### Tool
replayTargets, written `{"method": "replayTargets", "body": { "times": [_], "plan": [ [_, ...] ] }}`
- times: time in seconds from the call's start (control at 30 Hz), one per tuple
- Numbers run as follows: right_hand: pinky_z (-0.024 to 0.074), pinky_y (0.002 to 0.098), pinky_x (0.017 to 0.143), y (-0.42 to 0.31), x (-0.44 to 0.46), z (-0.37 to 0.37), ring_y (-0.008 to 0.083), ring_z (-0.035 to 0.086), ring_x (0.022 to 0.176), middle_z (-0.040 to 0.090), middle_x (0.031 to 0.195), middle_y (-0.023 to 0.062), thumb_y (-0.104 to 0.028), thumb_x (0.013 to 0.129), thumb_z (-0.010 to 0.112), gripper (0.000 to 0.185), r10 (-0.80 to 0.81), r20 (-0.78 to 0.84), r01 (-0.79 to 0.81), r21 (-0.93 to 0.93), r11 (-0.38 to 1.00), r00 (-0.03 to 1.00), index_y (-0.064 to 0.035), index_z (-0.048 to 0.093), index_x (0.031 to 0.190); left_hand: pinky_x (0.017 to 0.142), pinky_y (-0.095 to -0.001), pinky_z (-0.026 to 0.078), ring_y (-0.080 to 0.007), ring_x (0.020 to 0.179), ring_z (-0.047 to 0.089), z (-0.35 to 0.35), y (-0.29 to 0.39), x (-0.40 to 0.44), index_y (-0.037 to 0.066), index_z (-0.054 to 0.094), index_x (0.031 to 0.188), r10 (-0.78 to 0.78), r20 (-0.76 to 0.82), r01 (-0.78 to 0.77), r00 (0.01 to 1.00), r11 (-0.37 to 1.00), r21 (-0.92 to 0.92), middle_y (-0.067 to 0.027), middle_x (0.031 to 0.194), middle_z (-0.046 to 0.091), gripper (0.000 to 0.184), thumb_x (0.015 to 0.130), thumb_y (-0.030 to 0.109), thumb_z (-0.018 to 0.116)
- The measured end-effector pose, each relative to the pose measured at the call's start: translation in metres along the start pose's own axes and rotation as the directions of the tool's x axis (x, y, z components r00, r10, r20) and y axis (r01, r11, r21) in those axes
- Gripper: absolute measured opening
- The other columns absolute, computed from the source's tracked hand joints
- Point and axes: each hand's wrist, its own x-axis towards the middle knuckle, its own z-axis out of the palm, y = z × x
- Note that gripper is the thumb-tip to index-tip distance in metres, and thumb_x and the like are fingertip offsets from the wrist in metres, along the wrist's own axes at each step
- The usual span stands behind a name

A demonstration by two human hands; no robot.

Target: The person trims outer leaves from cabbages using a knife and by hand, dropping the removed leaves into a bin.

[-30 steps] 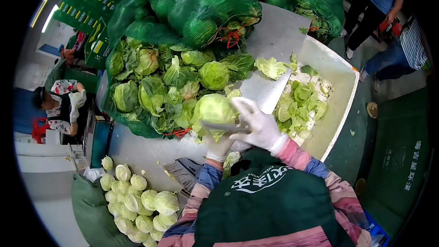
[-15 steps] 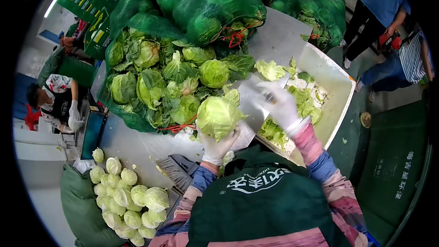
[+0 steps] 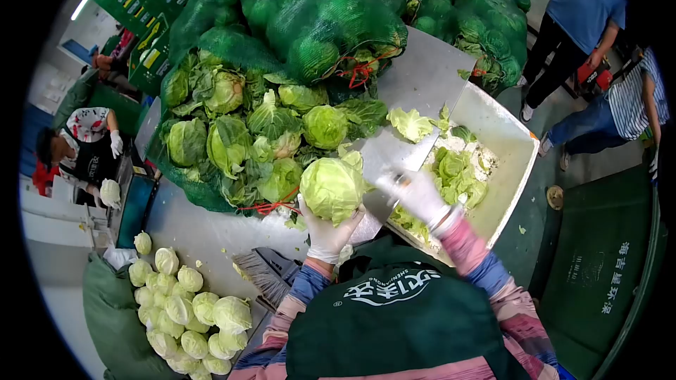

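A pale green cabbage [image 3: 331, 188] rests in my left hand [image 3: 328, 232], whose white-gloved fingers cup it from below. Just right of it is my right hand [image 3: 415, 195], also in a white glove and blurred by motion; its fingers are curled around something small and dark that I cannot make out. Beyond the held cabbage lies an opened green mesh bag [image 3: 201, 186] full of leafy cabbages [image 3: 325, 127]. Under my right hand, a white bin [image 3: 517, 148] contains torn-off cabbage leaves [image 3: 458, 172].
Trimmed cabbages [image 3: 186, 309] are piled at the lower left, near a brush [image 3: 264, 271]. A closed mesh bag [image 3: 317, 17] lies at the back of the metal table [image 3: 190, 218]. Co-workers stand left and upper right. A green wheeled-bin-like container [image 3: 588, 267] stands at right.
My right hand has moved left and down, closer to the cabbage. My left hand still holds the cabbage. At left, a co-worker's raised gloved hand has shifted, and a cabbage now shows near that person.
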Motion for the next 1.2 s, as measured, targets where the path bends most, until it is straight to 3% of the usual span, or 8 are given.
{"method": "replayTargets", "body": {
  "times": [0.07, 0.57, 0.7, 0.93, 0.97, 1.03, 1.1, 1.2],
  "plan": [
    [0.047, 0.0235, 0.051, 0.004, -0.003, 0.015, 0.0108, 0.063, 0.06, 0.067, 0.08, 0.006, -0.032, 0.088, 0.069, 0.037, 0.194, 0.116, -0.221, 0.319, 0.921, 0.974, -0.0004, 0.063, 0.106, 0.105, -0.0479, 0.03, -0.031, 0.128, 0.037, 0.012, -0.008, -0.007, 0.019, 0.036, 0.14, 0.197, 0.066, -0.202, 0.978, 0.828, 0.522, -0.0098, 0.142, 0.037, 0.081, 0.08, 0.071, 0.051],
    [0.0323, 0.0199, 0.041, -0.011, -0.024, -0.038, 0.0041, 0.036, 0.044, 0.046, 0.064, -0.0055, -0.019, 0.086, 0.071, 0.021, 0.077, 0.204, -0.216, 0.854, 0.473, 0.976, -0.0061, 0.056, 0.094, 0.11, -0.0506, 0.029, -0.0308, 0.134, 0.034, -0.011, 0.034, 0.004, 0.017, 0.027, 0.147, 0.071, 0.053, -0.085, 0.996, 0.932, 0.352, -0.0088, 0.147, 0.035, 0.094, 0.076, 0.069, 0.062],
    [0.04, 0.0223, 0.044, -0.007, -0.032, -0.14, 0.0089, 0.048, 0.047, 0.059, 0.072, 0.0013, -0.022, 0.083, 0.074, 0.023, 0.115, -0.3, -0.115, 0.02, 0.993, 0.947, -0.0048, 0.062, 0.091, 0.109, -0.0512, 0.029, -0.0328, 0.132, 0.036, -0.035, 0.038, 0.002, 0.016, 0.03, 0.145, -0.012, 0.061, 0.002, 0.998, 0.987, 0.158, -0.0101, 0.145, 0.037, 0.096, 0.074, 0.075, 0.057],
    [0.0528, 0.0357, 0.067, 0.105, 0.011, -0.073, 0.0252, 0.066, 0.072, 0.068, 0.085, 0.0183, -0.036, 0.082, 0.073, 0.043, -0.129, -0.24, 0.028, -0.384, 0.923, 0.962, -0.0011, 0.066, 0.105, 0.108, -0.0503, 0.031, -0.0266, 0.128, 0.041, -0.034, 0.042, -0.015, 0.014, 0.035, 0.14, 0.048, 0.064, -0.058, 0.997, 0.985, 0.16, -0.0081, 0.139, 0.044, 0.082, 0.079, 0.063, 0.06],
    [0.053, 0.0349, 0.071, 0.099, 0.009, -0.056, 0.0267, 0.067, 0.076, 0.069, 0.087, 0.0177, -0.043, 0.083, 0.069, 0.046, 0.045, -0.141, -0.102, -0.423, 0.9, 0.989, -0.0013, 0.067, 0.103, 0.108, -0.0486, 0.031, -0.0233, 0.128, 0.043, -0.035, 0.046, -0.025, 0.014, 0.036, 0.139, 0.256, -0.072, -0.198, 0.964, 0.873, 0.446, -0.0072, 0.137, 0.046, 0.077, 0.08, 0.056, 0.063],
    [0.0531, 0.0373, 0.069, 0.123, 0.007, -0.033, 0.0301, 0.068, 0.075, 0.069, 0.084, 0.0173, -0.047, 0.082, 0.069, 0.049, 0.051, -0.055, -0.071, -0.473, 0.878, 0.997, -0.0017, 0.068, 0.102, 0.111, -0.0401, 0.029, -0.0194, 0.12, 0.053, -0.025, 0.067, -0.056, 0.012, 0.037, 0.136, 0.489, 0.333, -0.141, 0.807, -0.387, 0.911, -0.0058, 0.126, 0.057, 0.071, 0.078, 0.032, 0.072],
    [0.0533, 0.0381, 0.072, 0.151, 0.001, -0.02, 0.0341, 0.067, 0.08, 0.068, 0.086, 0.0199, -0.044, 0.082, 0.069, 0.047, 0.076, -0.004, -0.067, -0.503, 0.861, 0.997, -0.0014, 0.068, 0.101, 0.105, -0.0428, 0.035, -0.0216, 0.118, 0.052, -0.032, 0.095, -0.081, 0.012, 0.039, 0.135, 0.698, 0.288, -0.112, 0.656, -0.287, 0.951, -0.0074, 0.127, 0.055, 0.072, 0.077, 0.04, 0.071],
    [0.0527, 0.0393, 0.074, 0.164, -0.008, -0.01, 0.0355, 0.066, 0.081, 0.068, 0.085, 0.0198, -0.04, 0.08, 0.071, 0.045, 0.081, -0.001, -0.07, -0.494, 0.867, 0.997, -0.0009, 0.068, 0.101, 0.098, -0.0439, 0.04, -0.0261, 0.116, 0.05, -0.082, 0.177, -0.12, 0.014, 0.04, 0.135, 0.787, -0.246, -0.629, 0.566, 0.605, 0.488, -0.0101, 0.13, 0.05, 0.076, 0.074, 0.049, 0.07]
  ]
}}
